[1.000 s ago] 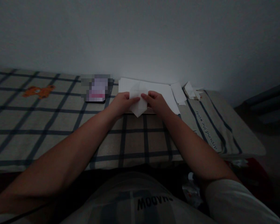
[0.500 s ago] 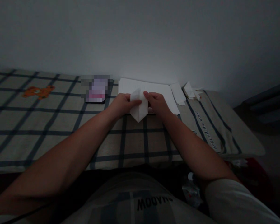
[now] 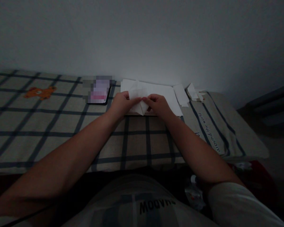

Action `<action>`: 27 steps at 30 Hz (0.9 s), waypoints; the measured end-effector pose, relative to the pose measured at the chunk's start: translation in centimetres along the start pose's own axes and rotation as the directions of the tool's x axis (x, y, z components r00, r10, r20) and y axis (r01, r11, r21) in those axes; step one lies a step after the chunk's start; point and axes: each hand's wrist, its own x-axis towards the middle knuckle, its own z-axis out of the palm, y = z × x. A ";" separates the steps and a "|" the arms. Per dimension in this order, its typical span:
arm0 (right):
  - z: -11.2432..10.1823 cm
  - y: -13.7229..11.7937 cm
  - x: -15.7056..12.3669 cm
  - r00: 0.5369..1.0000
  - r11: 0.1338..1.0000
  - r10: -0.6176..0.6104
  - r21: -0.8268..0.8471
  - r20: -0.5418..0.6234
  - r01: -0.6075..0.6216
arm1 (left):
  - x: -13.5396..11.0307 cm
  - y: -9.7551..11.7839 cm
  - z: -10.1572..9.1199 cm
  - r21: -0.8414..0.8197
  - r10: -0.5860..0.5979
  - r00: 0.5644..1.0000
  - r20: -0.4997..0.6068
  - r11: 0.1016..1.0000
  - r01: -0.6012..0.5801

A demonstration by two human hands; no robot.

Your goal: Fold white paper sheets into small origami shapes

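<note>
A folded piece of white paper (image 3: 137, 89) is held up between both hands, with a pointed lower end. My left hand (image 3: 122, 102) grips its left side, the thumb lying across the front. From the right, my right hand (image 3: 158, 103) pinches the paper near its middle, and the two thumb tips nearly meet there. Behind and beneath the hands lies a stack of white paper sheets or a pad (image 3: 159, 90) on the checked tablecloth (image 3: 134, 138). Fingers behind the folded paper are hidden.
Left of the sheets lies a phone (image 3: 99, 91), its screen blurred. An orange bear-shaped piece (image 3: 40, 93) is farther left. To the right are a paper strip (image 3: 181, 94) and folded paper scraps (image 3: 192, 93). A wall (image 3: 142, 41) rises behind. A plastic bottle (image 3: 194, 192) stands below the table edge.
The folded paper has been tipped and shifted up a little, so its lower point sits higher. My left thumb has moved in toward the right thumb at the paper's middle.
</note>
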 end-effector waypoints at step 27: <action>0.1 0.0 0.0 0.997 0.998 0.062 0.027 0.050 -0.064 | 0.2 0.6 0.2 -0.145 -0.006 0.995 -0.100 0.989 -0.008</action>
